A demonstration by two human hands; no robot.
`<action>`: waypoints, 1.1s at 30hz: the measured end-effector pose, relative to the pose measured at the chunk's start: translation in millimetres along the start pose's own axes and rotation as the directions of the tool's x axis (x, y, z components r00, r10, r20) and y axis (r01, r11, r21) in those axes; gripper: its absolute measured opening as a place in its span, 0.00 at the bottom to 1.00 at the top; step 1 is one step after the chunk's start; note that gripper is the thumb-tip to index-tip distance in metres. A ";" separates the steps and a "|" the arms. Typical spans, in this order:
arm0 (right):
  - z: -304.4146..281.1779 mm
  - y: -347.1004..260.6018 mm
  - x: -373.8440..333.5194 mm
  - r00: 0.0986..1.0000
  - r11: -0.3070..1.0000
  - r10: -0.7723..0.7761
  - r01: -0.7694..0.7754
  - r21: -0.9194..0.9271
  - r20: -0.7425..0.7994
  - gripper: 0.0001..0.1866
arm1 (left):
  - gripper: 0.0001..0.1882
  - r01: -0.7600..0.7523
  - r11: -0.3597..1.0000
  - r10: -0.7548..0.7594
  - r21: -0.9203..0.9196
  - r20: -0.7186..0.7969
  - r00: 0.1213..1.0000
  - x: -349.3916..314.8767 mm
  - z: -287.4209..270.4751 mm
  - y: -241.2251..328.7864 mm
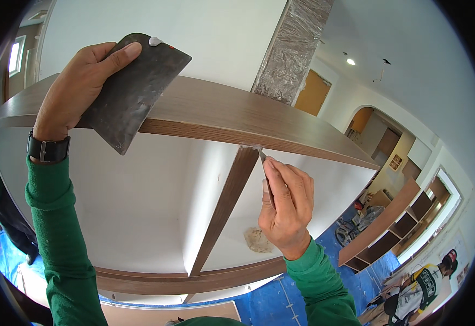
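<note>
My left hand (88, 81) grips a dark, flat putty plate (137, 87), thumb on its face and fingers behind it. Near the plate's upper edge sits a small whitish dab of filler (154, 41). In my right hand (289, 204) is a thin putty knife (263, 157), seen nearly edge-on. Its tip meets the joint where the wood-grain divider (224, 209) joins the underside of the wood-grain top board (210, 111) of a cabinet. A pale smear shows at that joint. The cabinet's compartments are white inside.
A plastic-wrapped post (292, 51) rises behind the top board. Blue sheeting (270, 304) covers the floor. To the right stand a wooden shelf unit (384, 233) and a person in a cap (425, 288). Another person (3, 195) is partly visible at far left.
</note>
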State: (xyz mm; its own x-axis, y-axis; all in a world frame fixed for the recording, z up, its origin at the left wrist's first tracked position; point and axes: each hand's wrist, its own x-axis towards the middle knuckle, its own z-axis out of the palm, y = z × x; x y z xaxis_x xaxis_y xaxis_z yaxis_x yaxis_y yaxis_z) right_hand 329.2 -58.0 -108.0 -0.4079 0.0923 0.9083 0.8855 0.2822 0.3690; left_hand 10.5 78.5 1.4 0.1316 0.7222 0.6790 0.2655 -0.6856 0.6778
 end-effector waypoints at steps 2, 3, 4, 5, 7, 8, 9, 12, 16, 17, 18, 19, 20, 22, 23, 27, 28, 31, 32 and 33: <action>2.6 -2.8 -2.8 0.999 0.999 0.034 -0.034 0.005 0.000 0.21 | 0.27 -0.003 1.000 0.004 0.004 -0.003 1.000 -0.8 0.1 0.5; 3.0 -4.6 -3.4 0.999 0.999 0.049 -0.049 0.004 0.004 0.21 | 0.27 -0.006 1.000 0.006 0.002 -0.002 1.000 -1.4 0.3 1.0; 3.8 -6.4 -3.4 0.998 0.998 0.064 -0.064 0.003 0.008 0.21 | 0.27 -0.009 1.000 0.009 -0.001 -0.001 1.000 -1.5 0.4 1.1; 5.1 -8.3 -2.8 0.998 0.998 0.055 -0.055 -0.006 0.008 0.22 | 0.27 -0.007 1.000 0.007 0.004 -0.007 1.000 -0.7 0.3 0.6; 8.4 -12.8 -3.0 0.999 0.999 0.046 -0.046 -0.014 0.005 0.22 | 0.27 0.000 1.000 0.000 0.025 -0.018 1.000 0.3 0.5 -0.2; 8.4 -13.9 -1.5 0.999 0.999 0.045 -0.045 0.003 0.012 0.22 | 0.27 -0.018 1.000 0.018 -0.005 -0.037 0.999 -1.2 3.1 0.0; 8.2 -15.0 1.7 0.999 0.999 0.046 -0.046 0.020 0.016 0.22 | 0.28 -0.040 0.999 0.039 -0.032 -0.055 0.998 -3.7 5.6 1.9; 5.1 -14.7 -2.0 0.994 0.988 0.112 -0.113 0.103 0.011 0.21 | 0.27 -0.026 0.999 0.024 -0.043 -0.038 0.999 -3.0 3.0 -0.2; -0.6 -29.4 -8.5 0.927 0.898 0.374 -0.366 0.246 0.014 0.17 | 0.26 -0.011 0.999 0.012 -0.053 0.018 1.000 -0.2 -0.3 1.8; -0.3 -33.3 -8.0 0.911 0.877 0.412 -0.400 0.266 0.009 0.17 | 0.26 -0.005 0.998 0.006 -0.059 0.018 1.000 -0.8 -0.1 3.5; -0.3 -37.1 -7.4 0.893 0.855 0.450 -0.433 0.286 0.005 0.16 | 0.26 0.003 0.998 -0.001 -0.066 0.020 1.000 -2.3 0.9 5.5; 0.8 -39.9 -7.0 0.873 0.831 0.487 -0.465 0.306 0.002 0.16 | 0.26 0.010 0.997 -0.008 -0.072 0.021 1.000 -3.5 1.3 6.4; 4.0 -40.8 -7.8 0.871 0.832 0.491 -0.464 0.306 -0.016 0.16 | 0.26 0.008 0.998 -0.006 -0.069 0.023 1.000 -4.0 0.9 6.2; 10.7 -40.2 -8.9 0.866 0.836 0.497 -0.461 0.297 -0.055 0.17 | 0.26 0.000 0.998 0.002 -0.069 0.029 1.000 -3.6 1.0 5.6; 12.7 -42.1 -7.2 0.854 0.826 0.517 -0.479 0.298 -0.061 0.16 | 0.26 -0.002 0.998 0.003 -0.068 0.024 1.000 -3.4 1.1 4.7; 18.0 -50.7 -2.1 0.829 0.814 0.552 -0.515 0.268 -0.084 0.16 | 0.25 -0.011 0.998 0.011 -0.062 0.015 1.000 -2.5 0.1 1.7; 18.8 -52.7 -1.7 0.829 0.818 0.552 -0.516 0.254 -0.091 0.17 | 0.25 -0.015 0.998 0.016 -0.056 0.016 1.000 -2.6 -0.1 3.0; 25.8 -62.6 2.8 0.847 0.851 0.522 -0.507 0.140 -0.104 0.18 | 0.25 -0.041 0.999 0.041 -0.035 0.006 0.999 -3.9 1.0 3.0; 27.6 -66.3 6.6 0.864 0.866 0.494 -0.480 0.142 -0.096 0.18 | 0.25 -0.033 0.999 0.033 -0.043 0.004 0.999 -4.6 1.6 3.8; 29.7 -71.1 10.9 0.877 0.877 0.472 -0.457 0.147 -0.089 0.18 | 0.25 -0.025 0.999 0.025 -0.044 0.006 1.000 -5.4 1.5 5.6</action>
State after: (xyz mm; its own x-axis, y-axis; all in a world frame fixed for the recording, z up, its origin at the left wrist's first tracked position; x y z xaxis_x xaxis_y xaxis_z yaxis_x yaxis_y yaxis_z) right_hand 255.2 -48.7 -130.2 0.0798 0.1289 0.9884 0.9305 0.3460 -0.1202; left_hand 12.7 70.9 1.1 0.1437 0.7055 0.6940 0.2200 -0.7065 0.6727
